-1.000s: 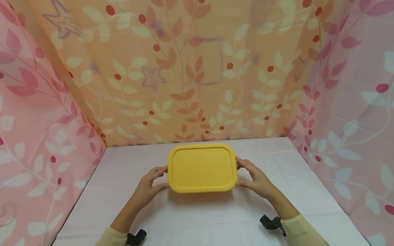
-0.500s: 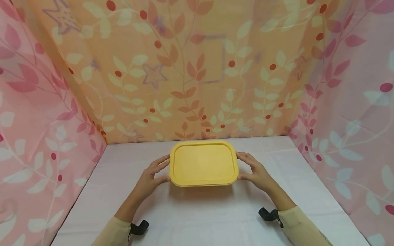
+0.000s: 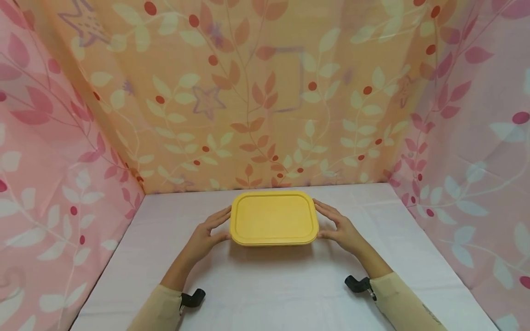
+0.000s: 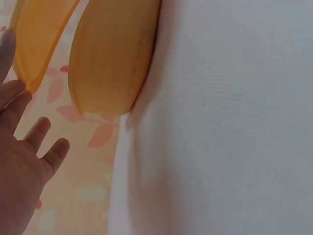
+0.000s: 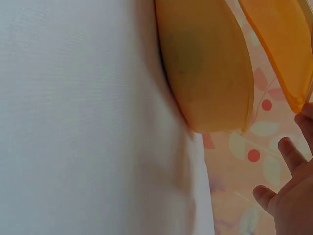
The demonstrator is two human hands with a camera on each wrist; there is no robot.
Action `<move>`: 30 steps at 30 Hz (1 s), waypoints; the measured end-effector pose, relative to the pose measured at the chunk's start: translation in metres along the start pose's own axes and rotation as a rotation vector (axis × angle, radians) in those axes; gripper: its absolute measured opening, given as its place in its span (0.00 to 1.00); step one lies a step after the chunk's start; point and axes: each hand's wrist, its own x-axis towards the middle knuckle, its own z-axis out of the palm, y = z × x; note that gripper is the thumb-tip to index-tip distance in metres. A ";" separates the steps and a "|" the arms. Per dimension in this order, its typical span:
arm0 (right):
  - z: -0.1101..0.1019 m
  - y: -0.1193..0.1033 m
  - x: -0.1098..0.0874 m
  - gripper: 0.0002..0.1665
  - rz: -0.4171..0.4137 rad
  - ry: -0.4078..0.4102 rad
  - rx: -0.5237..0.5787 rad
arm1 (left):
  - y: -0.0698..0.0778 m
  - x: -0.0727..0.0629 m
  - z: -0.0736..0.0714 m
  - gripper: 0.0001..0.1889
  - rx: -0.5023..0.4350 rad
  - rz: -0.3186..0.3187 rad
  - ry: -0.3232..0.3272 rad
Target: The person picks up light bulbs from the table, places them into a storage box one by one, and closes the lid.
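Note:
A yellow rectangular lid [image 3: 274, 218] with rounded corners is held by both hands above a yellow plastic container. At its left short side, my left hand [image 3: 203, 241] grips the edge between thumb and fingers. My right hand [image 3: 345, 232] grips the opposite short side the same way. Both wrist views show a gap between the raised lid [image 4: 39, 41] and the container [image 4: 112, 61], which stands on the white cloth. From the head view the lid hides the container. A dim greenish patch shows through the container wall [image 5: 215, 93] in the right wrist view.
A white cloth [image 3: 273, 289] covers the table. Behind it hangs an orange leaf-patterned curtain [image 3: 178, 59], with pink patterned curtains [image 3: 45, 184] at the sides. Black wrist cameras [image 3: 193, 299] are strapped to both sleeves [image 3: 159, 308].
The lid has moved slightly away from me and looks a little smaller, sitting lower over the table. Both hands have travelled with it, keeping their grip on its sides.

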 end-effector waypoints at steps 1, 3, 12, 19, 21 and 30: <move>0.000 0.004 0.001 0.53 0.013 0.001 0.003 | -0.002 0.001 0.000 0.37 -0.007 -0.002 -0.005; 0.001 0.011 0.002 0.53 0.037 0.000 0.016 | -0.004 0.003 0.002 0.37 -0.030 -0.003 -0.015; 0.007 0.027 0.000 0.47 0.074 -0.021 0.064 | -0.014 -0.007 0.012 0.32 -0.116 -0.121 -0.002; 0.011 0.028 0.002 0.49 0.139 -0.037 0.050 | -0.017 -0.007 0.018 0.32 -0.133 -0.111 0.025; 0.012 0.030 0.002 0.49 0.149 -0.045 0.062 | -0.017 -0.007 0.019 0.32 -0.149 -0.128 0.028; 0.015 0.037 0.001 0.45 0.195 -0.029 0.125 | -0.022 -0.007 0.025 0.30 -0.169 -0.137 0.024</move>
